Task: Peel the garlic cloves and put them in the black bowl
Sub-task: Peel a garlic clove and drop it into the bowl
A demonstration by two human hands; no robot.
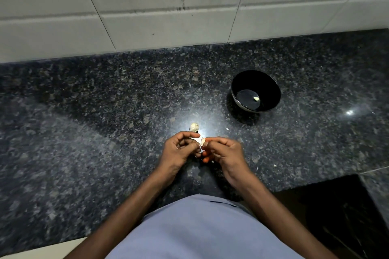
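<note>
Both hands [202, 149] pinch a garlic clove [203, 142].

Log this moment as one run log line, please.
step: peeling | both hands pinch garlic clove | left hand | right hand | black bowl: one peeled clove inside | more garlic on counter

Dim, glare on countertop [202, 120] (edges bowed)

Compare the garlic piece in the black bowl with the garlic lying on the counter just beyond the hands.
The clove in the bowl looks bare, smooth and pale yellow; the garlic on the counter looks papery, as if skin is still on it. The clove rests inside the black bowl, to the right; the other garlic sits on the dark counter in a bright glare patch. The clove looks smaller. Both lie untouched by either hand.
</note>
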